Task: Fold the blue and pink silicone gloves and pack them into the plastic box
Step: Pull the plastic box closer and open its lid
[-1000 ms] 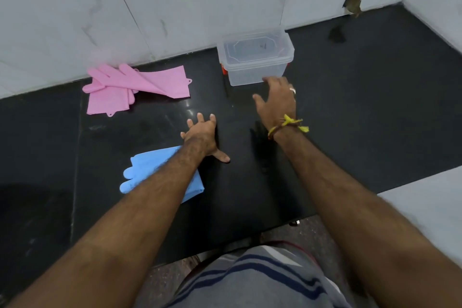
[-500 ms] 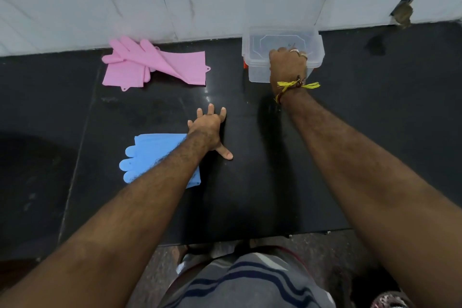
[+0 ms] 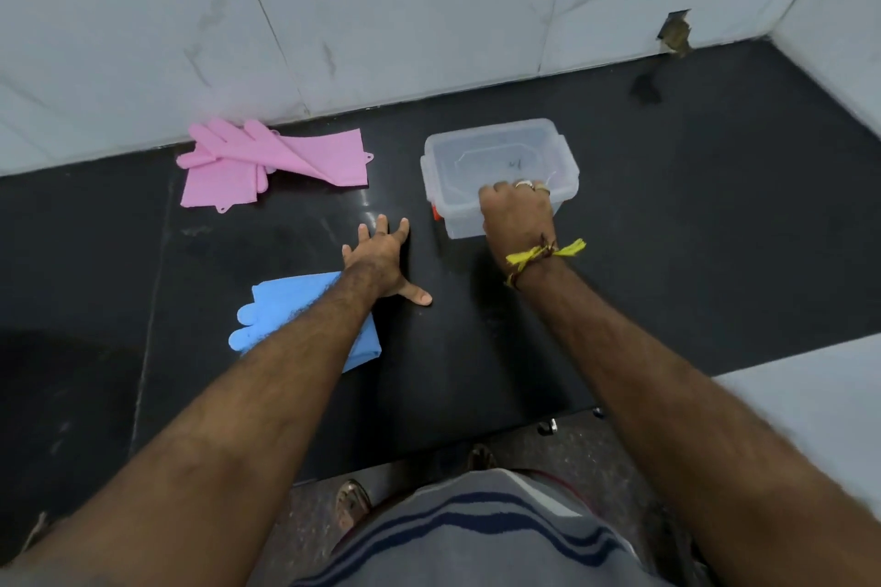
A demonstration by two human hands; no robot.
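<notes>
1. Since half a second ago the right hand [image 3: 517, 212] hasn't really gone anywhere: it's on the near rim of the box [image 3: 500, 176] like before, whereas a second ago it was short of the box, open in the air. The left hand [image 3: 381, 260] has stayed planted the whole time.
2. Right grip: fingers curled over the box's near edge, knuckles toward the camera, fingertips dipping inside. So it's holding the box wall, near the right corner. There's a ring on one finger and a yellow thread [image 3: 543, 255] tied round the wrist.
3. Left grip: wide open, palm flat on the black desk [image 3: 715, 205], fingers spread, thumb sticking out to the right. It's holding nothing.
4. The box is clear plastic, lid off, with an orange bit on its left side. Looks empty inside, apart from a small mark on the bottom.
5. Blue gloves [image 3: 286, 315]: lying flat on the desk just left of and below the left hand, partly hidden under that forearm, fingers pointing left. Not touching either grip as far as I can see.
6. Pink gloves [image 3: 267, 162]: unfolded, overlapping each other, up by the marble wall [image 3: 381, 14], well left of the box and well away from both hands.
</notes>
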